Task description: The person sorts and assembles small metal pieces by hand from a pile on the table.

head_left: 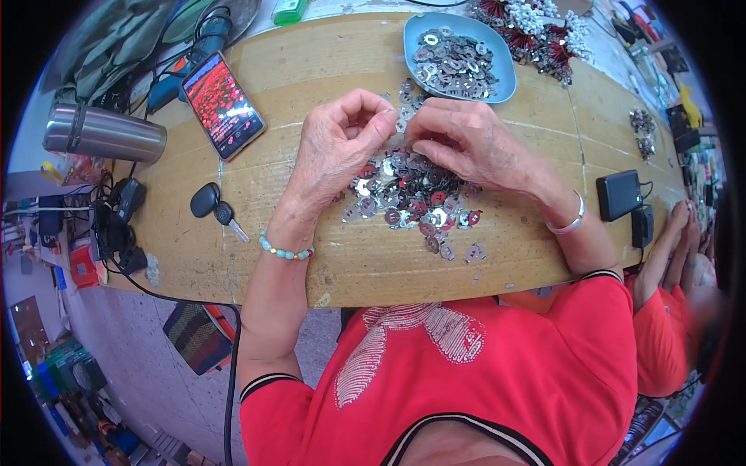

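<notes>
Both of my hands are raised close together over a pile of small round metal pieces (412, 190) on the wooden table. My left hand (342, 140) has its thumb and index finger pinched together; whatever is between them is too small to make out. My right hand (470, 140) is curled with thumb and fingers drawn in, and its fingertips are partly hidden. The pieces are silver and grey, flat, with cut-out centres, and some look reddish. Just beyond my hands stands a blue-grey square dish (505, 78) holding many similar pieces.
Left on the table are a phone (224, 105) with a lit screen, a steel flask (105, 132), and a key with a black fob (206, 200). A black box with a cable (619, 196) sits at the right. Bundled parts (536, 35) lie behind the dish. Another person in red (664, 318) sits at right.
</notes>
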`<state>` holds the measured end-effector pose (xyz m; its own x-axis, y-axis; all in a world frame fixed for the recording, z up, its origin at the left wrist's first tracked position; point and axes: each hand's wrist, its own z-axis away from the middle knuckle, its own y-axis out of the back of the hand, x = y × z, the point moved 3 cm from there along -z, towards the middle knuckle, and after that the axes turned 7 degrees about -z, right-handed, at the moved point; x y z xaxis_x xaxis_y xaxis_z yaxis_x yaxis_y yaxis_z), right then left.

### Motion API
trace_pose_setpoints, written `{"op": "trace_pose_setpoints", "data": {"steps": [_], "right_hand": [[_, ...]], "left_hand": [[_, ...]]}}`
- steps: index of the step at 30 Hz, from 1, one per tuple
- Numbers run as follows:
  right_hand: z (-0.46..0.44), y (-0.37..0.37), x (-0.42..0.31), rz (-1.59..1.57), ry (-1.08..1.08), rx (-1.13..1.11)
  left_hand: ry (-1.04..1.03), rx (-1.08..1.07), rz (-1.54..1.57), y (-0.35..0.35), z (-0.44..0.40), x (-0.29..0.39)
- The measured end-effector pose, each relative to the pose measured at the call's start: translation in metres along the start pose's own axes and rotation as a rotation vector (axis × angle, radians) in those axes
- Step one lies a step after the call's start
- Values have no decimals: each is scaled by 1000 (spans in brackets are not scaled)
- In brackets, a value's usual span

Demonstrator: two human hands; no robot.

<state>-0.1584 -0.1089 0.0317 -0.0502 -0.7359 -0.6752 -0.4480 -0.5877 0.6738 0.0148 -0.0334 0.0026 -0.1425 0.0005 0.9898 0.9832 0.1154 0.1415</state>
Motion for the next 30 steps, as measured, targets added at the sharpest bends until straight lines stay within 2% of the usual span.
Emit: {"op": "trace_pose_setpoints", "data": {"steps": [5,8,11,14,22,26,28,30], "right_hand": [[4,-15,-7,51,70,-69],[5,-18,-10,72,32,-96],[6,-22,-6,110,104,-65],[6,-23,-4,132,75,-81],[1,-7,-4,33,40,45],[-3,13,-6,100,-31,161],[-4,22,-5,192,5,260],[-4,32,3,298,29,358]], "left_hand": [[-10,98,-14,2,0,0],[-26,125,-54,2,-1,-1],[-35,136,-78,0,-1,-2],[-30,142,-92,0,-1,-3],[-67,133,-258,-1,0,0],[-325,113,-521,-4,2,9],[-456,69,-711,-3,4,13],[-490,33,-730,-6,4,12]]}}
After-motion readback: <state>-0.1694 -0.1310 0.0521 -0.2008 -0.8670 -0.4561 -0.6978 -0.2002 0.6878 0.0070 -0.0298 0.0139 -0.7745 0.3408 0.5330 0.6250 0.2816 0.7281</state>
